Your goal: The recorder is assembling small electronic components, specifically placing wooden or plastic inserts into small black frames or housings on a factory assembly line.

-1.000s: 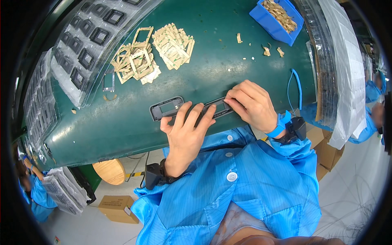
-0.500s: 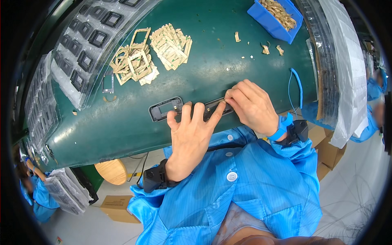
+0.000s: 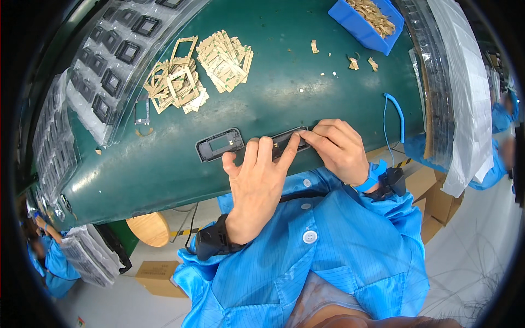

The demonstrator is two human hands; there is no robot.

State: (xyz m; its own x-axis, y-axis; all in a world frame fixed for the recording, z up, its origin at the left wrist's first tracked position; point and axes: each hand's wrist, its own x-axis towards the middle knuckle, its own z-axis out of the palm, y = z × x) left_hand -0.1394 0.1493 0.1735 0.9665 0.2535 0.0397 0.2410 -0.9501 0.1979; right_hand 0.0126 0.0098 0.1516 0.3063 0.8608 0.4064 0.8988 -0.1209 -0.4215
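A dark plastic housing [image 3: 203, 151] with a rectangular window lies flat on the green table. To its right a narrow dark section [image 3: 283, 136] runs under my fingers; my hand hides whether the two are one piece. My left hand [image 3: 256, 177] holds the housing against the table, its fingers spread, with the rightmost digit reaching to the narrow section's right end. At that same end, the thumb and fingers of my right hand [image 3: 338, 150] are pinched together. Whatever may be between these fingertips is too small to make out.
Two piles of tan adhesive frames [image 3: 223, 60] lie beyond my hands. Clear trays of dark frames [image 3: 128, 52] stand at left. A blue bin [image 3: 365, 24] of tan scraps is at the back right, loose scraps [image 3: 353, 64] nearby. A blue coiled cord [image 3: 402, 117] lies at right.
My right hand has lowered slightly, its knuckles now further down, with the fingertips still at the narrow section's end. My left hand stays in place on the housing. The whole view has shifted slightly.
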